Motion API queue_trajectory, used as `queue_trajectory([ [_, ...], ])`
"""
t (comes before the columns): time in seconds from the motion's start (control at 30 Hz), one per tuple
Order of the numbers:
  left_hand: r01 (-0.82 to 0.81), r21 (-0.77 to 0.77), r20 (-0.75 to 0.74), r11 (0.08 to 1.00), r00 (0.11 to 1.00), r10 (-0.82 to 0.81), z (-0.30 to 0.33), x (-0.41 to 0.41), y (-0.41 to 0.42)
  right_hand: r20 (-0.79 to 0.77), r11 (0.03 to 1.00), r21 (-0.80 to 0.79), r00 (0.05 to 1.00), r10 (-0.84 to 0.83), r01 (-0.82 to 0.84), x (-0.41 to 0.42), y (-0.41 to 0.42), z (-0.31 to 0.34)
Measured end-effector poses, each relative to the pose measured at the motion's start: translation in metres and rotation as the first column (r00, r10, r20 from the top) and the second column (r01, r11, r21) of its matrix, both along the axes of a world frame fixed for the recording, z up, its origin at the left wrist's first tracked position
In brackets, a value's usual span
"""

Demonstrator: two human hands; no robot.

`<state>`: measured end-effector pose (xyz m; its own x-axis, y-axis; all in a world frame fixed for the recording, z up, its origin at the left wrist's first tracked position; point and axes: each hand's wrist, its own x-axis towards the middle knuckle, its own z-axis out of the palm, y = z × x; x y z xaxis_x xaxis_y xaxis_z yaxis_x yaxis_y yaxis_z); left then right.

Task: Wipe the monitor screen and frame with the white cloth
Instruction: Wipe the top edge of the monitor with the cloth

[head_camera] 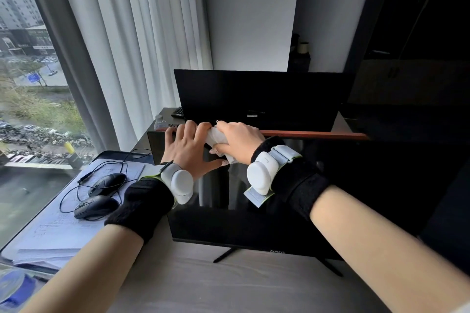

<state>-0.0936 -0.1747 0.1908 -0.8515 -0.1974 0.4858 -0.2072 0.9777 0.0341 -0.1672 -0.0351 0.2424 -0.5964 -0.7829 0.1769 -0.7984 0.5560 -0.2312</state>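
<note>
A black monitor (pixel 254 223) stands on the desk in front of me, its dark glossy screen facing me and its stand legs spread on the desk. My right hand (pixel 239 141) grips a crumpled white cloth (pixel 216 137) at the monitor's top edge, near the upper left part. My left hand (pixel 188 147) lies with spread fingers over the top left corner of the monitor, its fingertips over the edge, touching the cloth.
Two black mice (pixel 98 204) with cables lie on papers (pixel 50 231) at the left. Behind stands a second monitor (pixel 262 99), seen from its back, with a keyboard (pixel 178 111) and a water bottle (pixel 159 123). Curtains (pixel 132 46) and a window are at the left.
</note>
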Motion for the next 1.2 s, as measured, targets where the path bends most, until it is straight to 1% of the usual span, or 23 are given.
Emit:
queue_trajectory([
  [0.2,-0.045,-0.033,0.004,0.998,0.999,0.045,-0.001,0.012,0.005,-0.037,1.000,0.014,0.999,0.010,-0.009,0.004,0.010,-0.001],
  [0.27,-0.063,-0.032,0.006,0.998,0.998,0.063,-0.002,0.014,0.007,-0.026,1.000,0.017,1.000,0.013,-0.012,0.002,0.019,0.000],
  [0.37,-0.063,0.027,-0.006,0.998,0.998,0.063,0.000,0.015,0.008,0.028,1.000,0.008,1.000,0.011,-0.011,-0.008,0.043,0.002],
  [0.47,-0.079,0.097,0.003,0.992,0.997,0.079,0.003,0.015,0.009,0.043,1.000,0.001,0.999,-0.030,0.030,-0.023,0.080,0.002],
  [0.63,-0.120,0.010,0.063,0.993,0.991,0.119,0.002,0.014,0.006,0.003,0.991,-0.013,0.991,-0.137,0.137,-0.044,0.149,0.002],
  [0.77,-0.116,0.014,0.066,0.993,0.991,0.115,0.003,0.007,0.012,-0.006,0.973,-0.003,0.973,-0.230,0.230,-0.061,0.207,0.002],
  [0.83,-0.138,0.010,0.061,0.990,0.989,0.137,0.003,0.007,0.009,-0.007,0.969,-0.010,0.969,-0.248,0.247,-0.067,0.225,0.002],
  [0.9,-0.157,0.003,0.059,0.988,0.986,0.157,0.003,0.008,0.006,-0.003,0.967,-0.016,0.967,-0.256,0.256,-0.071,0.239,0.003],
  [1.03,-0.148,0.004,0.050,0.989,0.988,0.147,0.005,-0.005,0.013,-0.002,0.947,-0.020,0.947,-0.322,0.322,-0.078,0.271,-0.001],
  [1.2,-0.151,-0.043,0.063,0.988,0.986,0.154,0.011,-0.022,0.013,-0.001,0.931,-0.092,0.935,-0.354,0.352,-0.082,0.280,-0.004],
])
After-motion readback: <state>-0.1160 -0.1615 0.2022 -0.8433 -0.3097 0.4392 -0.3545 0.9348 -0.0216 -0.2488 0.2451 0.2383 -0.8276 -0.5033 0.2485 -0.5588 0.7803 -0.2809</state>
